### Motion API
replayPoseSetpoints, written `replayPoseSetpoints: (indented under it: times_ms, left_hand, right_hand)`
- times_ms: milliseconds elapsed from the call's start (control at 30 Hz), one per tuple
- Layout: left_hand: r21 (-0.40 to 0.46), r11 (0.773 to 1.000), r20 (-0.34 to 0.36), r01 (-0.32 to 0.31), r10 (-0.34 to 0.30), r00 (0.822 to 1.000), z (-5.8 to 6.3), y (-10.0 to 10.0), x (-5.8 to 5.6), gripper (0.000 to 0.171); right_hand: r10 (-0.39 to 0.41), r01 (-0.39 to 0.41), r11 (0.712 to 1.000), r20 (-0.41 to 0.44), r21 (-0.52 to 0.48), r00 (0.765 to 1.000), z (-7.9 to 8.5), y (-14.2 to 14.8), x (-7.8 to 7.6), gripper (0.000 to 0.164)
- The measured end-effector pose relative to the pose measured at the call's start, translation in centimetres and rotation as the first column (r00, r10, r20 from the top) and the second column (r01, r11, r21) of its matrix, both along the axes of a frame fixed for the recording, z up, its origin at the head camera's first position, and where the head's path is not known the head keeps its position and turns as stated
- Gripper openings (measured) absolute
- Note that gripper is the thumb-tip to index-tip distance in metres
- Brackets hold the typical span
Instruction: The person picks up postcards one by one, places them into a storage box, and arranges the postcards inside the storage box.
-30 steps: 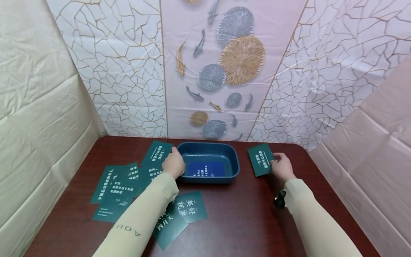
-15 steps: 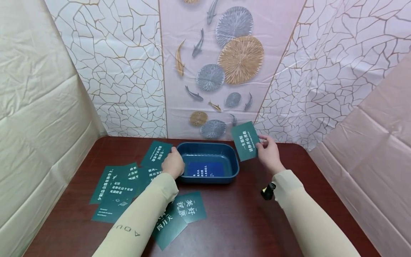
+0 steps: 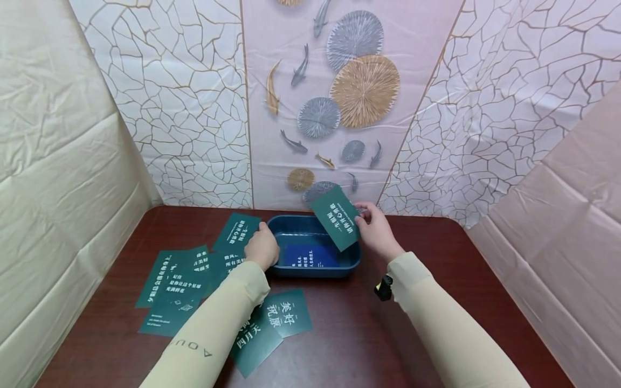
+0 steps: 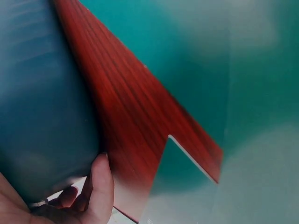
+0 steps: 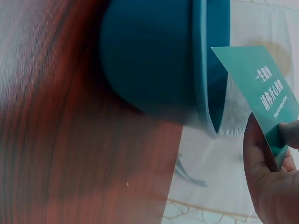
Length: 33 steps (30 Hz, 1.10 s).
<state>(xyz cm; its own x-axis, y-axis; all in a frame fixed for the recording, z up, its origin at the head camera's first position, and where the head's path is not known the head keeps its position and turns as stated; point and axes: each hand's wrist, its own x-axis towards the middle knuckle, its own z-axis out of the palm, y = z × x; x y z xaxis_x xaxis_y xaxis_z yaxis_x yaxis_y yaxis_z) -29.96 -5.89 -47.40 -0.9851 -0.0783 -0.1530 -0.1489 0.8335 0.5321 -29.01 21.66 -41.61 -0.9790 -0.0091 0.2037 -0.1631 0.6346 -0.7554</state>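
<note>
A green card (image 3: pixel 336 218) with white writing is pinched at one edge between the thumb and fingers of my right hand (image 3: pixel 379 233). It is raised and tilted over the right part of a dark blue plastic basin (image 3: pixel 315 272). The right wrist view shows the card (image 5: pixel 259 86) beside the basin's rim (image 5: pixel 202 70), thumb on its printed face. My left hand (image 3: pixel 262 247) grips the basin's left end; in the left wrist view its fingers (image 4: pixel 102 186) curl at the basin's wall (image 4: pixel 46 102). Inside the basin lies a blue card (image 3: pixel 310 256) with white text.
Left of the basin, several green cards (image 3: pixel 179 283) overlap on the dark red wooden table (image 3: pixel 368 328). One green card (image 3: pixel 236 234) lies close to my left hand. Two more green cards (image 3: pixel 288 312) lie in front, partly under my left sleeve. Patterned cloth (image 3: pixel 194 108) hangs behind the table.
My right hand has lifted the green card off the table's right side and carried it left, over the basin. The left hand has stayed at the basin's left end.
</note>
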Motion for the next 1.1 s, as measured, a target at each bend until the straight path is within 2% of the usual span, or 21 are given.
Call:
replayPoseSetpoints:
  times_ms: [300,567,800,1100]
  left_hand:
    - [0.0,1.0,-0.004,-0.007,0.007,1.0,-0.1,0.0,-0.1,0.074]
    - [-0.003,1.0,-0.009,-0.002,0.002,1.0,-0.2,-0.1,-0.2,0.07]
    - [-0.007,1.0,-0.015,-0.001,0.001,1.0,-0.4,0.0,-0.3,0.069]
    - [-0.012,1.0,-0.003,0.006,-0.006,1.0,-0.3,0.0,-0.2,0.073]
  right_hand:
    - [0.051,-0.054,0.997,0.054,0.053,0.997,-1.1,-1.7,-0.2,0.031]
    - [0.082,-0.093,0.986,0.078,0.14,0.994,-2.2,-2.1,-0.4,0.031]
    - [0.105,-0.115,0.959,0.049,0.258,0.993,-2.7,-2.6,-0.5,0.03]
    - [0.127,-0.13,0.933,0.031,0.336,0.991,-3.2,-3.2,-0.4,0.03]
